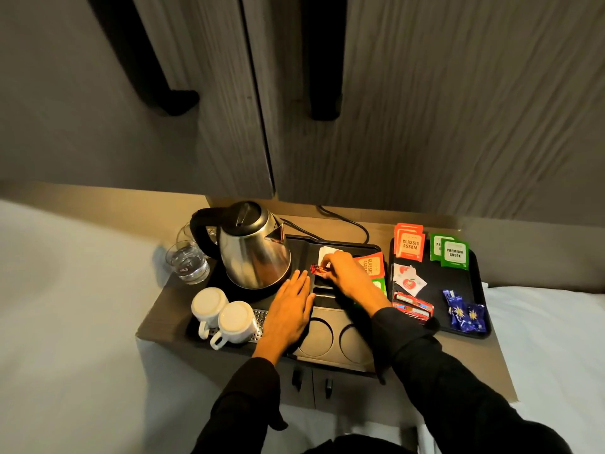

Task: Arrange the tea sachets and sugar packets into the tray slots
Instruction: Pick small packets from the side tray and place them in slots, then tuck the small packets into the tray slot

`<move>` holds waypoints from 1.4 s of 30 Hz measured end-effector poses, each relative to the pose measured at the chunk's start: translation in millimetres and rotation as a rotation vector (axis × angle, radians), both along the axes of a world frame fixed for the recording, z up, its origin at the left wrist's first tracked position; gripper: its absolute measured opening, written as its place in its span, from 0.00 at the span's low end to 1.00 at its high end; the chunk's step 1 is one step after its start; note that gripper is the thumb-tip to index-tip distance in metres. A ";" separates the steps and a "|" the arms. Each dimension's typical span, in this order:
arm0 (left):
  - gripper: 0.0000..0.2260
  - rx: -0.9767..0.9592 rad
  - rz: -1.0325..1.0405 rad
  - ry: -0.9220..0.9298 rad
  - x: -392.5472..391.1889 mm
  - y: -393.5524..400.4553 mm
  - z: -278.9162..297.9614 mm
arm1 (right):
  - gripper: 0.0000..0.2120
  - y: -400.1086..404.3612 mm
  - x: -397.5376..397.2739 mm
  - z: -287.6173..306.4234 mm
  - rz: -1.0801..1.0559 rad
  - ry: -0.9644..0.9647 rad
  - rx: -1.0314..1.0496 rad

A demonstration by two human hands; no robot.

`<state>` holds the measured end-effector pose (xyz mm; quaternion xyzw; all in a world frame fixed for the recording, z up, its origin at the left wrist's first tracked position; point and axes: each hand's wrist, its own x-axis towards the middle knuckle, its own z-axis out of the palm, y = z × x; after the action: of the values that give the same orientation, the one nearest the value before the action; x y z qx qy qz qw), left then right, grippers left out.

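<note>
My right hand [347, 276] is over the slotted part of the black kettle tray [330, 326], fingers pinched on a small red packet [318, 269] at a slot. My left hand [289, 306] lies flat and open on the tray beside the slots. An orange Classic Assam sachet [371, 264] and a green sachet [379, 285] stand in the slots right of my hand; white packets [329, 251] sit in the back slot. On the flat black tray [471, 290] to the right lie orange Assam sachets [409, 241], green sachets [453, 252], white packets [409, 281], red packets [413, 306] and blue packets [465, 314].
A steel kettle [253, 245] stands on the kettle tray's left, its cord running behind. Two upturned white cups [222, 317] sit at the front left, two glasses [188, 258] at the far left. White bedding flanks the small table; wardrobe doors rise behind.
</note>
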<state>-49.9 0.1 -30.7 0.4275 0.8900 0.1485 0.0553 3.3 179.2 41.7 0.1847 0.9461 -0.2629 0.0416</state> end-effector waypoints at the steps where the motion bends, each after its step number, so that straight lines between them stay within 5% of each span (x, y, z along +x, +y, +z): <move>1: 0.25 0.005 0.002 0.000 -0.1 -0.2 -0.3 | 0.13 -0.2 2.3 -1.3 0.013 0.008 0.017; 6: 0.25 0.027 0.013 -0.002 -0.9 -1.4 -1.4 | 0.19 10.7 22.0 5.6 -0.065 0.073 -0.033; 11: 0.25 0.016 0.008 0.006 0.5 -0.8 -2.1 | 0.12 55.1 90.6 7.4 -0.497 0.182 -0.051; 14: 0.26 -0.005 0.000 0.010 3.9 1.0 -0.3 | 0.12 85.6 142.9 -3.0 -0.779 0.107 0.046; 17: 0.26 -0.025 -0.002 0.025 4.5 0.8 0.9 | 0.24 97.8 171.6 -15.5 -0.912 -0.046 0.046; 20: 0.26 -0.030 -0.007 0.020 5.0 1.2 3.1 | 0.34 94.6 179.7 -26.8 -0.881 -0.153 0.067; 34: 0.26 -0.060 -0.001 0.009 10.1 -0.6 11.3 | 0.22 97.7 175.0 -11.4 -0.921 0.016 0.000; 37: 0.26 -0.067 -0.002 -0.002 11.0 0.3 14.7 | 0.23 76.6 144.0 8.1 -0.724 0.142 -0.080; 42: 0.26 -0.084 -0.020 -0.045 12.8 -2.5 21.7 | 0.24 9.9 74.8 21.6 -0.167 0.039 -0.099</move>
<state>-37.1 -2.4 -9.0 0.4302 0.8897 0.1198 0.0947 78.1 189.1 63.2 0.2554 0.9138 -0.3156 0.0103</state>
